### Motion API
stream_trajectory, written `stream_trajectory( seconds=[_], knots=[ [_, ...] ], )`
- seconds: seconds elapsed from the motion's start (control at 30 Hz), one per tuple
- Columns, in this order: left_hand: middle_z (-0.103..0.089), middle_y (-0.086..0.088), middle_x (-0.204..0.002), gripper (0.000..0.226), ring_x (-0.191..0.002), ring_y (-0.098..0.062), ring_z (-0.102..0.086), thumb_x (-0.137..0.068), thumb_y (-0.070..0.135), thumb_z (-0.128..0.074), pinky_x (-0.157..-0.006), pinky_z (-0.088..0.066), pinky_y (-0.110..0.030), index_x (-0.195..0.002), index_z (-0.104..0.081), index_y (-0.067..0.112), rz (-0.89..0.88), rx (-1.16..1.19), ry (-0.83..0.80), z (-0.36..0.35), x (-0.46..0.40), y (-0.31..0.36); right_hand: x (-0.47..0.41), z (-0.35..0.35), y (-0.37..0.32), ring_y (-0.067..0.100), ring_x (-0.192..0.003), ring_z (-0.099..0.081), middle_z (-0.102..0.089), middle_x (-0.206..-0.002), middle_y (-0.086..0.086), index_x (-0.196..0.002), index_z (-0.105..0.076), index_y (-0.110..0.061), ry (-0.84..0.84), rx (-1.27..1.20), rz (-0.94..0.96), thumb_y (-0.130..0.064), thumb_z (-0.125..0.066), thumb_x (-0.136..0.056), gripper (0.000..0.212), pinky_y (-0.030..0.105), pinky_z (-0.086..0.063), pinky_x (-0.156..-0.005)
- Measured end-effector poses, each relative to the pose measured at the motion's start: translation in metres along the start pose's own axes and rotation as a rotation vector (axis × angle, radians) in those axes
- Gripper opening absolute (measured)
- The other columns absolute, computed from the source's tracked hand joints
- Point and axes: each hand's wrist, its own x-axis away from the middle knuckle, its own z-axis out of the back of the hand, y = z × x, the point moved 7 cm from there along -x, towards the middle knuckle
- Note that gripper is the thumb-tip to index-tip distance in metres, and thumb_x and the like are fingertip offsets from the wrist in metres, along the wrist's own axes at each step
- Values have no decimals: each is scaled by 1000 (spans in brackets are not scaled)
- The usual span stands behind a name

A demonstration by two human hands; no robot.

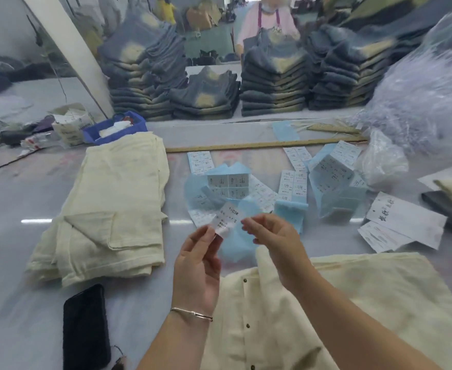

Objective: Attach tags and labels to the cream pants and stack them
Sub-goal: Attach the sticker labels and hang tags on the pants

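Pinched between thumb and fingers of the left hand [197, 259] is a white sticker label [226, 218], printed side up, held above the table. Right hand [269, 235] sits just right of it, fingertips drawn together at the label's far corner; looks like it's peeling or steadying the sticker, but can't tell if it actually has hold of anything, and can't tell if the blue backing below the grip is still joined to the label.

Cream pants [299, 311] to be labelled lie directly below the hands, waistband w/ a row of snaps toward the grip. Finished stack of folded cream pants [112, 209] is off to the left, near but apart.

Doing this step well, as I judge it: hold the label by its edge only so the adhesive doesn't foul on skin, peel slowly so it doesn't curl or tear, drop the backing away from the garment, then press flat from one end so no wrinkle gets trapped. Check the size print matches the pair.

Containers: blue plastic bin [115, 128] beyond the stack, far left of the grip, holds white stuff and sth red, too blurred to name. Open cardboard box [70, 124] beside it has paper bits inside. Label sheets [294, 182] and blue backings lie loose beyond the grip, not in any container. Black phone [84, 329] lies below-left.
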Motion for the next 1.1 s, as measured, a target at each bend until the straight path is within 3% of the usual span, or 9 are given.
stream_trajectory(
  seconds=[0.07, 0.2, 0.43, 0.7, 0.8, 0.93, 1.03, 1.1],
  knots=[
    [-73, 0, -78, 15, -62, -3, -68, -69, 10, -71, -37, -38, -10, -81, -70, 19, 62, -31, -64, -11, 15, -14, 25, 17, -9, 7, -74, -61, -69, -75, -2, -77, -72, -18, 107, -28, 15, -21, -75, -81, 6, 17, -47, -67],
    [-75, -5, -83, 13, -67, -6, -70, -66, 9, -72, -36, -39, -12, -72, -77, 20, 197, -111, -167, -27, 43, -50, 60, 63, -25, 6, -67, -59, -67, -70, -3, -69, -70, -17, 268, -99, 17, -7, -72, -81, 16, 23, -46, -69],
    [-75, -5, -85, 17, -73, -8, -72, -66, 9, -71, -41, -44, -12, -74, -78, 22, 297, -181, -261, -64, 71, -107, 90, 138, -39, 7, -67, -56, -61, -67, -1, -67, -70, -15, 355, -6, 13, -26, -78, -76, 17, 24, -49, -62],
    [-75, -7, -93, 16, -77, -9, -72, -68, 10, -70, -45, -47, -13, -78, -78, 20, 376, -220, -331, -138, 74, -177, 83, 242, -45, 7, -58, -56, -62, -58, -3, -57, -69, -13, 562, -71, 41, -5, -70, -79, 24, 18, -49, -52],
    [-75, -6, -96, 17, -81, -10, -73, -69, 13, -69, -46, -49, -13, -82, -79, 18, 411, -234, -339, -158, 72, -203, 71, 279, -49, 10, -59, -56, -66, -61, -4, -62, -69, -9, 541, -1, 38, -3, -68, -79, 18, 19, -50, -55],
    [-73, -6, -100, 34, -85, -15, -70, -73, 15, -66, -51, -53, -18, -107, -71, 9, 462, -327, -346, -175, 70, -228, 54, 314, -60, 9, -67, -58, -70, -77, -5, -64, -69, -13, 426, 204, 93, -2, -68, -78, 18, 22, -47, -65],
    [-69, -1, -103, 33, -92, -16, -63, -85, 18, -66, -69, -51, -25, -117, -67, 21, 325, -606, -339, -182, 57, -233, 45, 330, -66, 6, -68, -59, -68, -81, -6, -60, -67, -13, 305, 399, 143, 1, -69, -77, 22, 15, -44, -60],
    [-71, 6, -107, 31, -98, -11, -65, -86, 22, -69, -75, -50, -22, -116, -67, 25, 176, -828, -424, -195, 54, -231, 38, 332, -63, 4, -67, -58, -67, -84, -2, -57, -64, -13, 179, 474, 134, 4, -68, -76, 26, 14, -44, -59]
  ],
)
